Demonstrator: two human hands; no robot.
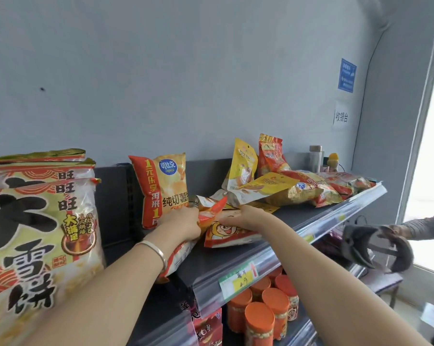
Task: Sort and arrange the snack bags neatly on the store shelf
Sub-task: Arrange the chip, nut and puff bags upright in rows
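Step in hand: judged to be drawing the cartoon-face bag [227, 234] free of the loose bags, ready to stand it in line.
Left hand [179, 223]: fingers curled, closed on the bag's left end.
Right hand [245, 217]: fingers curled over its upper edge, holding it.
Bag position: lying flat on the top shelf [268, 264], near the front lip, just right of the upright chip bag [161, 188].
Bag appearance: glossy orange-red and white film, printed grinning face, puffed, creased where held.
Technique: lift by both ends with light pressure to spare the contents; clear the unsorted heap [303, 189] behind before raising; set upright, face forward, touching the chip bag.
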